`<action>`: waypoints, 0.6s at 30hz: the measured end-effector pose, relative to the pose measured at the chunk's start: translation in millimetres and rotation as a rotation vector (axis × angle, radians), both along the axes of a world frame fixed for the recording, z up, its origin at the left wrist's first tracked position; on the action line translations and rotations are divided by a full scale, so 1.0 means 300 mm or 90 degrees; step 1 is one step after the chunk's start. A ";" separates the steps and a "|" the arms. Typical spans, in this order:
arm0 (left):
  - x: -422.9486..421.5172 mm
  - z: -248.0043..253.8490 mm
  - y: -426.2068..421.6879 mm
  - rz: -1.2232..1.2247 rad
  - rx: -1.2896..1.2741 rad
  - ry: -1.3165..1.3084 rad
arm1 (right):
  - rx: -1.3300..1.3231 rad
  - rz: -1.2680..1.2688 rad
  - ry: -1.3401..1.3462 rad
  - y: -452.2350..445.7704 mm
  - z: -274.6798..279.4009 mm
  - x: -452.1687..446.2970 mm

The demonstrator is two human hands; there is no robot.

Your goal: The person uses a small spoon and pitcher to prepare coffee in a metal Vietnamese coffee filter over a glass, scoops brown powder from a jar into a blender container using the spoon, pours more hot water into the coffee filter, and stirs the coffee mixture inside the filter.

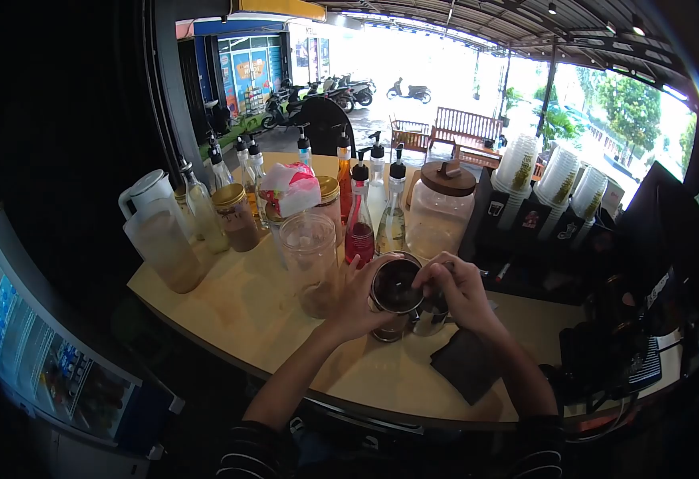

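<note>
My left hand (pixel 355 302) is wrapped round the side of a round jar (pixel 397 285), whose open mouth faces me and shows a dark inside. My right hand (pixel 459 294) is closed, its fingertips bent together at the jar's right rim; whatever they pinch is hidden. Just below and between the hands stands a small metal pitcher (pixel 430 321), partly covered by my right hand. A dark folded cloth (pixel 467 367) lies on the counter under my right forearm. Left of my left hand stands a tall clear plastic container (pixel 311 267).
Behind the hands are several pump bottles, including a red syrup bottle (pixel 359 231), and a large glass jar with a brown lid (pixel 443 209). A frosted pitcher (pixel 163 243) stands at the left. Stacked cups (pixel 558 177) fill a black holder at the right.
</note>
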State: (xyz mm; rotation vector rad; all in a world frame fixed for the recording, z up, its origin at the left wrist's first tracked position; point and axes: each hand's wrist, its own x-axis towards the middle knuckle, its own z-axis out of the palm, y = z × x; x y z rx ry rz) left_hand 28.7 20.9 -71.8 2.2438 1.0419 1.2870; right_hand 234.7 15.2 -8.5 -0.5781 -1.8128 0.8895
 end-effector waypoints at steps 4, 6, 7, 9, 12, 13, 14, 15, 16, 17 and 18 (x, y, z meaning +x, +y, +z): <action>0.002 0.000 0.006 -0.003 0.016 0.004 | 0.015 -0.015 -0.019 0.004 0.008 0.000; 0.001 -0.002 0.008 -0.004 0.010 -0.003 | 0.013 -0.015 0.004 0.013 0.015 0.004; -0.002 -0.004 0.012 -0.001 0.018 0.004 | -0.001 -0.011 -0.036 0.018 0.017 0.015; -0.003 -0.001 0.013 0.001 0.026 0.012 | -0.015 -0.009 -0.076 0.025 0.025 0.021; -0.001 0.008 0.003 0.004 0.008 0.015 | -0.006 0.005 -0.019 0.025 0.040 0.015; -0.002 0.009 0.004 0.004 0.009 0.017 | -0.042 0.009 -0.075 0.020 0.047 0.019; -0.002 0.010 0.006 0.003 0.010 0.018 | -0.077 0.013 -0.130 0.018 0.052 0.020; -0.002 0.008 0.008 0.003 0.010 0.018 | -0.076 0.013 -0.130 0.024 0.050 0.016; -0.002 0.003 0.010 0.002 0.018 0.016 | -0.036 0.006 -0.077 0.033 0.044 0.008; -0.002 -0.001 0.010 0.001 0.025 0.013 | 0.004 -0.001 -0.023 0.037 0.041 0.003; -0.002 -0.001 0.009 0.002 0.025 0.013 | 0.004 0.000 -0.023 0.038 0.042 0.006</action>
